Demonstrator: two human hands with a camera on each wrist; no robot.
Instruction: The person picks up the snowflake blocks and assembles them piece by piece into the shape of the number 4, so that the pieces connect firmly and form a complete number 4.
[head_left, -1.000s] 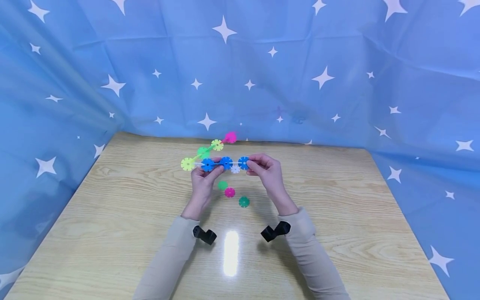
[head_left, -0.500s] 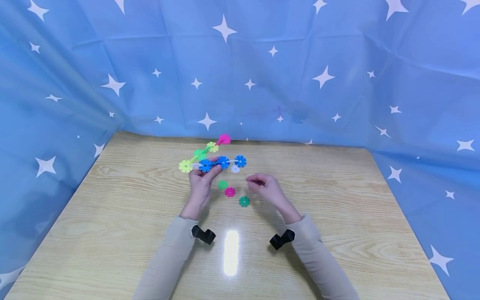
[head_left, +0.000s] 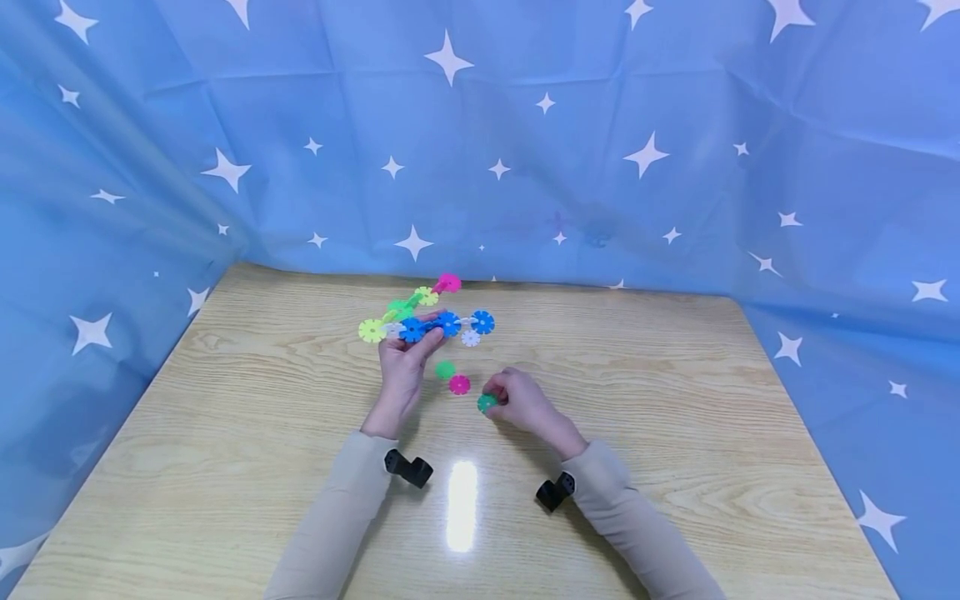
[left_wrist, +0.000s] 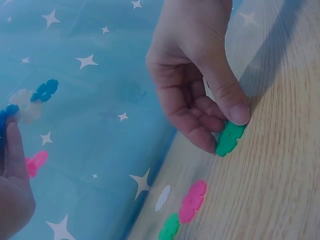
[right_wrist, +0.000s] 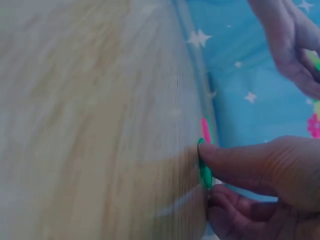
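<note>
My left hand (head_left: 402, 371) grips a linked chain of notched plastic discs, thumb on a blue disc (head_left: 411, 331). The chain bends at a yellow disc (head_left: 371, 331); one arm runs back through green and yellow to a pink disc (head_left: 450, 283), the other right through blue and white to a blue end disc (head_left: 483, 322). My right hand (head_left: 525, 402) pinches a dark green disc (left_wrist: 230, 139) between thumb and fingers at the tabletop. In the left wrist view its thumb (left_wrist: 232, 102) covers the disc's upper edge.
Loose on the wooden table (head_left: 675, 433) lie a light green disc (head_left: 446, 369), a pink disc (head_left: 460, 385) and a white disc (head_left: 470, 338), between the hands. A blue star-patterned cloth (head_left: 570, 167) hangs along the table's back edge.
My right hand has let go of the chain's blue end disc, come down toward me and taken hold of the dark green disc. My left hand keeps the chain, shifted slightly left.
</note>
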